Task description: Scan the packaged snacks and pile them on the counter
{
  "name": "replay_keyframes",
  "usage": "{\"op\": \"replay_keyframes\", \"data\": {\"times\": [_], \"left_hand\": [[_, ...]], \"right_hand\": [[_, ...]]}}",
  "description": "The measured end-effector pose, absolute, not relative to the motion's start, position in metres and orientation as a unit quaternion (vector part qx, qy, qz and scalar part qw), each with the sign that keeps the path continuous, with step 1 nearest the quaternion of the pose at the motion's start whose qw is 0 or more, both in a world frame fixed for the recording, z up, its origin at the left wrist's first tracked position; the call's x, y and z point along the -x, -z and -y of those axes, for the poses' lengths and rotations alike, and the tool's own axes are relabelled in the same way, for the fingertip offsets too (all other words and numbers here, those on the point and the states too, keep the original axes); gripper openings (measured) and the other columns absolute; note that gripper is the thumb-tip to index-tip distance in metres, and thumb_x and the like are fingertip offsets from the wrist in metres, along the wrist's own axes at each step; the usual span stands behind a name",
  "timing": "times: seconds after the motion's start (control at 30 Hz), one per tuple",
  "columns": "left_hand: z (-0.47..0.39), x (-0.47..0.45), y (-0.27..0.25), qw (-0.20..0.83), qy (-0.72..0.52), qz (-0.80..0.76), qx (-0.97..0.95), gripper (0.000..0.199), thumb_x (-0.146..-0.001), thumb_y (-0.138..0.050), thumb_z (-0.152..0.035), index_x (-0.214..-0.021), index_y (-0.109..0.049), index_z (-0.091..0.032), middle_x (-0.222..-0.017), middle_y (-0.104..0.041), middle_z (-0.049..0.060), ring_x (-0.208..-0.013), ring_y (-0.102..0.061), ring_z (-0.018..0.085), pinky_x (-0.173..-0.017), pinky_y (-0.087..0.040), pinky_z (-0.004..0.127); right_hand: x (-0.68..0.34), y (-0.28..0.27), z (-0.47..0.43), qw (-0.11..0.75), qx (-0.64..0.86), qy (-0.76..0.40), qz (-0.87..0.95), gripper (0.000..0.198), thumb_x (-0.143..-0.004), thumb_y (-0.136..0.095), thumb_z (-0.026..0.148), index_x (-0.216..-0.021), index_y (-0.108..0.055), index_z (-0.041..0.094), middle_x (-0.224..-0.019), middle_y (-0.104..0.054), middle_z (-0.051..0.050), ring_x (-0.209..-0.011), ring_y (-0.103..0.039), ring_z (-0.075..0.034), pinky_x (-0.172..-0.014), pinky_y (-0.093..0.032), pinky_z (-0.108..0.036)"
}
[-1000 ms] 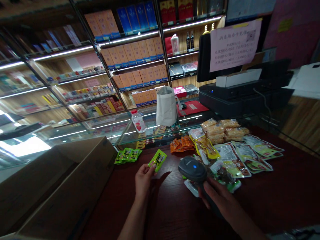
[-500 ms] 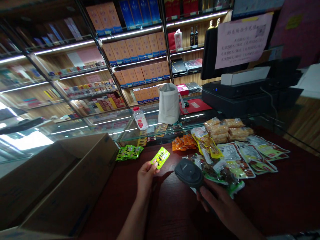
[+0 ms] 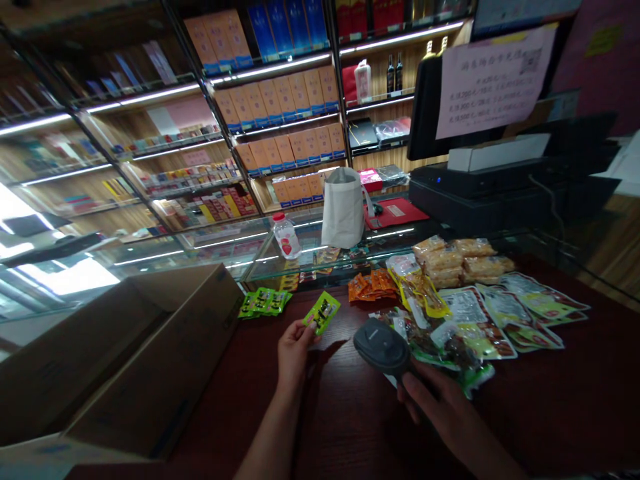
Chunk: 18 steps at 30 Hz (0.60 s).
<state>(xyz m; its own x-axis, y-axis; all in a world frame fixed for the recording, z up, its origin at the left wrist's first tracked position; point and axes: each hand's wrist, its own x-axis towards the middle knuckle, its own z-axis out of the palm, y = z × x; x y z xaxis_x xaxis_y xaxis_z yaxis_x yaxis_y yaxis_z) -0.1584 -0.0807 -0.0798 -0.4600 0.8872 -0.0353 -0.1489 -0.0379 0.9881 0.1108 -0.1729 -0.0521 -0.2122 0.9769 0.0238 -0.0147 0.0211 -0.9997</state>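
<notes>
Pinched by one corner, a small green snack packet [image 3: 324, 312] is in my left hand [image 3: 295, 343], a little above the dark red counter [image 3: 327, 427]. My right hand [image 3: 440, 400] is wrapped round the handle of a dark grey barcode scanner [image 3: 383, 347], whose head is near the packet but apart from it. Left of my left hand lies a pile of similar green packets [image 3: 265, 303]. Small orange packets [image 3: 373, 287] lie behind the scanner. To the right are a yellow-edged pouch [image 3: 425, 293], dark food in clear and green bags [image 3: 460, 350], and flat white-green pouches [image 3: 475, 313].
An open cardboard box [image 3: 165, 360] takes up the left side. Tan snack packs [image 3: 450, 260] are stacked at the back right. On the glass display case stand a bottle with a red cap [image 3: 287, 238] and a white bag [image 3: 343, 210]. A monitor [image 3: 425, 110] stands beyond.
The camera view has shifted slightly, so the surroundings sit a little further right. The green packet is tilted somewhat differently in my left hand. Both hands keep their grip.
</notes>
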Motion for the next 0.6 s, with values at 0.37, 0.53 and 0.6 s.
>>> {"op": "replay_keyframes", "data": {"times": [0.37, 0.53, 0.6], "left_hand": [[0.037, 0.273, 0.029, 0.266, -0.745, -0.600, -0.121, 0.017, -0.076, -0.068, -0.008, -0.066, -0.055, -0.015, -0.062, -0.059, -0.004, -0.053, -0.057, 0.007, -0.053, -0.049, 0.018], [0.018, 0.302, 0.022, 0.247, -0.702, -0.665, -0.065, 0.017, -0.080, -0.067, -0.006, -0.069, -0.056, -0.013, -0.058, -0.053, -0.005, -0.046, -0.049, 0.006, -0.042, -0.040, 0.018], [0.013, 0.307, 0.024, 0.252, -0.683, -0.683, -0.056, 0.012, -0.086, -0.066, -0.013, -0.076, -0.059, -0.012, -0.063, -0.055, -0.005, -0.048, -0.049, 0.006, -0.043, -0.041, 0.017]], "right_hand": [[-0.128, 0.049, 0.176, 0.442, 0.470, -0.538, 0.543, 0.049, -0.087, -0.052, 0.068, -0.075, -0.063, 0.022, -0.063, -0.058, 0.001, -0.058, -0.053, -0.018, -0.059, -0.043, -0.031], [-0.130, 0.058, 0.179, 0.451, 0.466, -0.552, 0.524, 0.045, -0.089, -0.053, 0.065, -0.088, -0.066, 0.023, -0.069, -0.062, 0.000, -0.062, -0.054, -0.019, -0.062, -0.045, -0.032], [-0.130, 0.059, 0.178, 0.451, 0.469, -0.560, 0.513, 0.047, -0.086, -0.055, 0.068, -0.088, -0.066, 0.022, -0.068, -0.062, 0.000, -0.061, -0.054, -0.019, -0.061, -0.044, -0.032]]}}
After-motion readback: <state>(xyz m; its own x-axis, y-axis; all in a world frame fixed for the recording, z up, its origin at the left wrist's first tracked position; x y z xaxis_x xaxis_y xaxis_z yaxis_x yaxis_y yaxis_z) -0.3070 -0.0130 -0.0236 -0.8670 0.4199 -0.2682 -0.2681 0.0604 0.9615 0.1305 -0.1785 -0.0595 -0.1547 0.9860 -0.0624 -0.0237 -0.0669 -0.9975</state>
